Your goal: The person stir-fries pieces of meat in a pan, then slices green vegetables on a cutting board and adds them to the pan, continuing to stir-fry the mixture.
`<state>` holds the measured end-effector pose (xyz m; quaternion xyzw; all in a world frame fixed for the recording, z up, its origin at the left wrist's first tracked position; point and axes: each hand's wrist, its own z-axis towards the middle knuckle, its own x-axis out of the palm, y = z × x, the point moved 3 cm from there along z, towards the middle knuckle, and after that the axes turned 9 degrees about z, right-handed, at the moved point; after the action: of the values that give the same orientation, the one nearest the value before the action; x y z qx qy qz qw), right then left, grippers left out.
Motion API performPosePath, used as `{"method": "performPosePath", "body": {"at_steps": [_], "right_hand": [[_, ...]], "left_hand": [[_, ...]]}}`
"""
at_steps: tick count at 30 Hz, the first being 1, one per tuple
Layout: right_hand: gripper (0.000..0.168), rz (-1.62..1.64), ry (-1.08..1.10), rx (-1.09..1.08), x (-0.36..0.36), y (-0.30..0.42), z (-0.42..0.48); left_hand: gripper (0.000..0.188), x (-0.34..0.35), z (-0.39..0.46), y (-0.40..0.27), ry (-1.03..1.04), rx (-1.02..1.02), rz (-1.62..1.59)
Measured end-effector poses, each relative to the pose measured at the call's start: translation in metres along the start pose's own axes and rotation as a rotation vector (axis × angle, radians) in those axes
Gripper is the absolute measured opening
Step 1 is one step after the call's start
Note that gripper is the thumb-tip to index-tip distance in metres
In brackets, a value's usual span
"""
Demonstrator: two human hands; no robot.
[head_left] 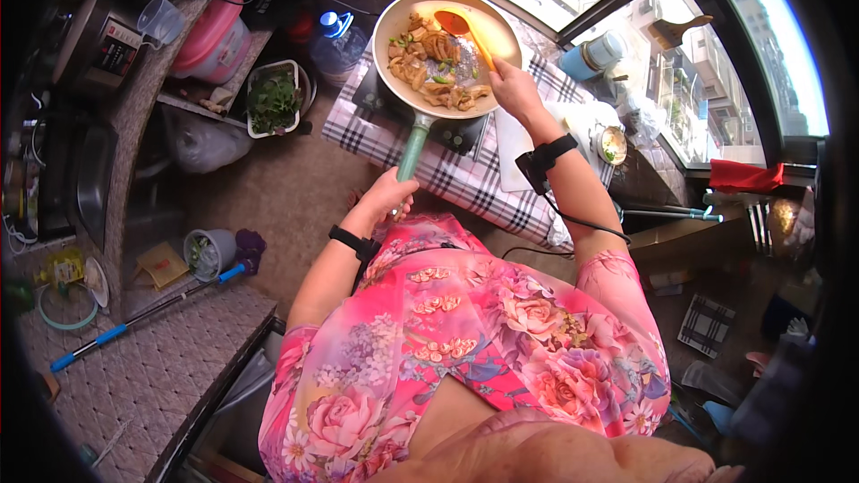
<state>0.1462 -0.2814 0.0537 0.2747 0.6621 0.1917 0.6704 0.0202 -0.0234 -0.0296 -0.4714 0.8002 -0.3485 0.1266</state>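
A cream-coloured frying pan (384, 74) sits over a dark cooktop (463, 139) on a table with a checked cloth. My left hand (386, 196) is closed around the pan's green handle (415, 147). In my right hand (515, 88) is an orange spatula (478, 33), its broad head resting inside the pan. Browned meat pieces (409, 67) lie along the left and lower parts of the pan, with bits of green pepper (439, 80) among them. Part of the pan's bottom shows bare and shiny near the middle.
A white cutting board (515, 161) and a small bowl (612, 145) lie right of the pan. Leafy greens (274, 102) fill a white basket at left, near a large water bottle (337, 47). A blue canister (590, 57) stands by the window. A mop pole (154, 308) leans across the lower left.
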Motion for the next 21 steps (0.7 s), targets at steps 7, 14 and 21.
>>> {"method": "performPosePath", "body": {"at_steps": [7, 14, 21], "right_hand": [[0.027, 0.007, 0.158, -0.086, 0.054, 0.028, 0.014], [0.047, -0.490, 0.190, -0.361, -0.009, -0.016, -0.036], [0.045, -0.285, 0.128, -0.314, -0.096, -0.043, -0.050]], "left_hand": [[0.017, 0.001, -0.003, -0.002, 0.012, -0.015, 0.000], [0.016, 0.001, -0.006, -0.006, -0.003, -0.017, 0.025], [0.018, 0.001, -0.005, -0.005, 0.011, -0.034, 0.002]]}}
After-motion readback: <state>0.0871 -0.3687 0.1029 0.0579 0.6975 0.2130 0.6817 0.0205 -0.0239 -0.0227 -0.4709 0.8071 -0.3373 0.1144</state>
